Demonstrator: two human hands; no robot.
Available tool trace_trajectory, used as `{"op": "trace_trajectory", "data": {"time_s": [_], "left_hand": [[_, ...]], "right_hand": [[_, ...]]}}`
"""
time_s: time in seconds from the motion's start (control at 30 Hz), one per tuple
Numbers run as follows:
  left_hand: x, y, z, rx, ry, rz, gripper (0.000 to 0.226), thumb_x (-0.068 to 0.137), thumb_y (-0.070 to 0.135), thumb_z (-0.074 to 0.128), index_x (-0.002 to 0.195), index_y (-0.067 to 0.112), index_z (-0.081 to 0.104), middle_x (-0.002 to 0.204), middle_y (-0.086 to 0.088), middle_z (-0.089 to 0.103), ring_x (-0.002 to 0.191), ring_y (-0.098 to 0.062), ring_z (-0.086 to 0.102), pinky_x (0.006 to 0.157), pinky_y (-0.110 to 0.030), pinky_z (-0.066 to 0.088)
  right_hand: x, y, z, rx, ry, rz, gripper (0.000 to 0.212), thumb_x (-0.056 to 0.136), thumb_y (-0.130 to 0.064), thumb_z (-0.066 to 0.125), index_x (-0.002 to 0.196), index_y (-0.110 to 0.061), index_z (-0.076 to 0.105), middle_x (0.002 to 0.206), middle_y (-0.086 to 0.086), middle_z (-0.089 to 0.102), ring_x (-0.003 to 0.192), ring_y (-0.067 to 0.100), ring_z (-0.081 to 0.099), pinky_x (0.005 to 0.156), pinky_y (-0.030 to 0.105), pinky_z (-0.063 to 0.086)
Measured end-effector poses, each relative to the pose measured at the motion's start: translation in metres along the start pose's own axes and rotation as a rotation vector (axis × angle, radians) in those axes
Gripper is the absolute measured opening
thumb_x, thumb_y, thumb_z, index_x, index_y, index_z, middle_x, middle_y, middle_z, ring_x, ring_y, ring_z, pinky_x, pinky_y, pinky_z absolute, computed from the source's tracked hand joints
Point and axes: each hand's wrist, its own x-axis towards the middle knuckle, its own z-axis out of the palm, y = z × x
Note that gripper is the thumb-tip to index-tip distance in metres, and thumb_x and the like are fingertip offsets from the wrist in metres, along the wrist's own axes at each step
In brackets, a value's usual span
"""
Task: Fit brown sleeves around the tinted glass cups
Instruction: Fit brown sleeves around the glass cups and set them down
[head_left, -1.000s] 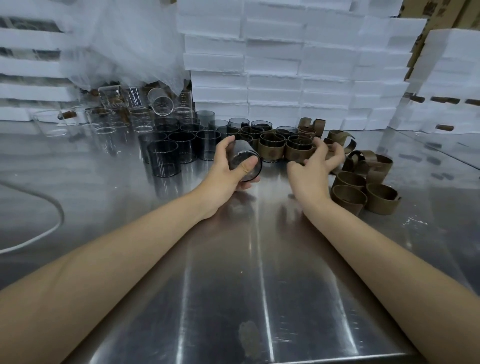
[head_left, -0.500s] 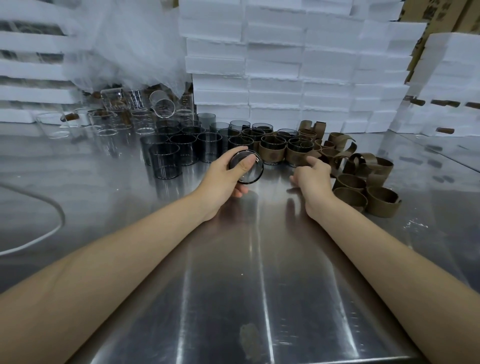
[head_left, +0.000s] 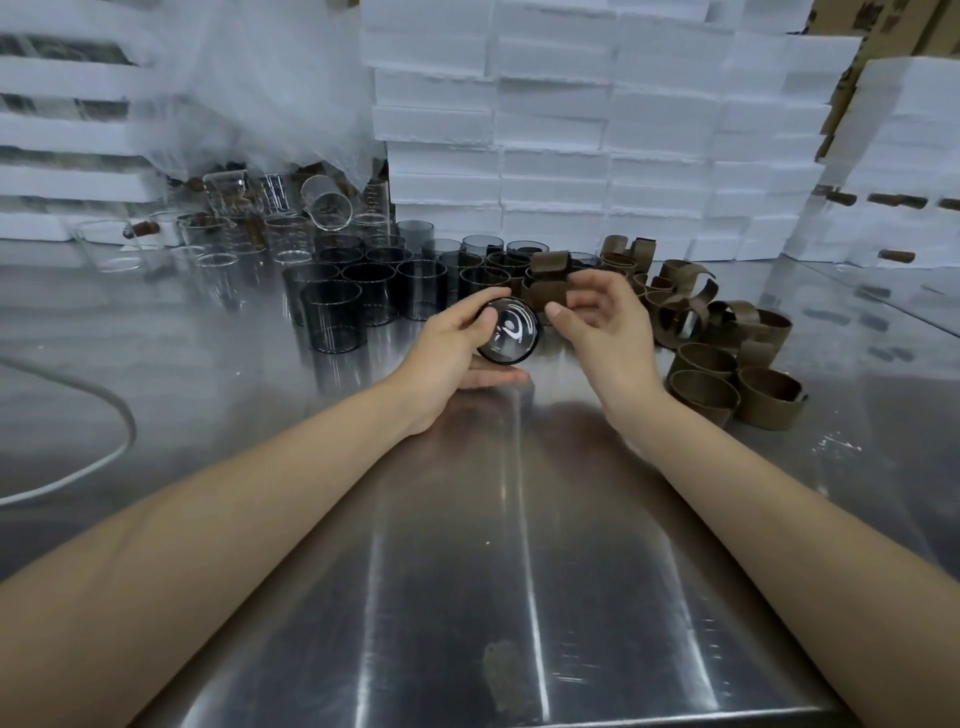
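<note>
Left hand (head_left: 447, 348) covers cup (head_left: 511, 332) wall; right hand (head_left: 605, 332) partly hides sleeve (head_left: 545, 293).

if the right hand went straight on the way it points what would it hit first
Probably the tinted glass cup in the left hand, just beyond the right hand's thumb; depth unclear.

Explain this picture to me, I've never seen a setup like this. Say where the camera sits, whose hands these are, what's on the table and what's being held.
There is no machine here. A person works bare-handed, and the one camera is worn on their head, looking forward and down. The left hand holds a tinted cup on its side, one round end facing the camera. The right hand pinches a brown sleeve just beside it. On the steel table stand more tinted cups, with clear glasses to their left and loose sleeves on the right. White boxes are stacked behind.
</note>
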Motion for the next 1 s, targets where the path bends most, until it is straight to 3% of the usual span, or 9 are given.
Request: {"op": "trace_trajectory", "data": {"time_s": [0.17,0.23,0.3,0.37,0.43,0.6,0.73,0.87,1.0], "left_hand": [[-0.002,-0.001,0.0,0.017,0.015,0.013,0.024,0.102,0.018,0.051,0.12,0.029,0.064,0.132,-0.007,0.06,0.075,-0.037,0.074,0.064,-0.023,0.059],[-0.002,-0.002,0.0,0.021,0.039,0.025,0.027,0.1,0.017,0.054,0.125,0.025,0.063,0.133,-0.007,0.06,0.09,-0.039,0.072,0.065,-0.024,0.06],[-0.002,-0.001,0.0,0.023,0.043,0.03,0.029,0.1,0.017,0.056,0.127,0.023,0.063,0.133,-0.006,0.06,0.099,-0.04,0.069,0.066,-0.025,0.06],[-0.004,0.0,0.002,0.004,0.039,0.026,0.027,0.101,0.018,0.054,0.124,0.023,0.065,0.13,-0.005,0.062,0.083,-0.039,0.073,0.064,-0.026,0.059],[-0.005,0.002,0.004,-0.008,0.042,0.032,0.023,0.102,0.022,0.051,0.112,0.028,0.071,0.12,-0.001,0.068,0.077,-0.038,0.074,0.063,-0.027,0.059],[-0.006,0.004,0.005,0.038,0.022,0.046,0.033,0.095,0.05,0.055,0.107,0.025,0.072,0.109,-0.004,0.074,0.089,-0.03,0.074,0.067,-0.033,0.061],[-0.005,0.001,0.005,0.051,0.0,0.114,0.025,0.098,0.032,0.059,0.116,0.019,0.071,0.11,-0.003,0.073,0.101,-0.025,0.07,0.075,-0.039,0.061],[-0.005,0.0,0.005,0.077,-0.013,0.141,0.026,0.097,0.018,0.06,0.122,0.016,0.067,0.11,-0.003,0.071,0.097,-0.018,0.071,0.073,-0.035,0.061],[-0.006,-0.001,0.008,0.123,0.014,0.147,0.041,0.091,0.008,0.067,0.132,0.016,0.061,0.123,-0.002,0.066,0.1,-0.021,0.071,0.076,-0.035,0.061]], "right_hand": [[-0.003,0.0,0.003,-0.115,-0.059,-0.184,0.004,0.091,-0.014,0.065,0.092,-0.017,0.063,0.101,-0.005,0.047,0.086,-0.002,0.051,0.078,0.01,0.043],[-0.002,0.0,0.003,-0.109,-0.055,-0.206,0.007,0.091,-0.016,0.066,0.086,-0.019,0.062,0.108,-0.005,0.04,0.094,0.0,0.05,0.078,0.008,0.044],[-0.002,0.0,0.001,-0.106,-0.087,-0.196,0.013,0.091,-0.017,0.065,0.081,-0.024,0.061,0.121,-0.002,0.039,0.106,0.01,0.054,0.086,0.015,0.047],[-0.003,0.0,0.001,-0.122,-0.128,-0.173,0.013,0.09,-0.018,0.066,0.081,-0.025,0.061,0.128,-0.001,0.044,0.117,0.016,0.053,0.096,0.032,0.047],[-0.006,-0.002,0.002,-0.119,-0.141,-0.183,0.011,0.086,-0.016,0.072,0.082,-0.021,0.062,0.132,-0.002,0.045,0.122,0.013,0.05,0.098,0.032,0.046],[-0.01,-0.009,0.001,-0.139,-0.216,-0.335,0.049,0.074,-0.005,0.08,0.116,-0.016,0.058,0.142,0.0,0.033,0.129,0.02,0.047,0.106,0.036,0.044],[-0.009,-0.007,0.001,-0.227,-0.284,-0.426,0.061,0.076,0.002,0.074,0.133,-0.008,0.052,0.143,0.004,0.042,0.136,0.016,0.039,0.111,0.041,0.039],[-0.009,-0.003,0.001,-0.035,-0.396,-0.221,0.06,0.086,0.007,0.048,0.141,-0.017,0.043,0.144,0.001,0.047,0.135,0.008,0.042,0.114,0.036,0.035],[-0.005,0.005,0.002,-0.081,-0.28,-0.104,0.054,0.089,0.008,0.039,0.133,-0.018,0.053,0.129,0.0,0.059,0.122,0.013,0.055,0.107,0.042,0.043]]}}
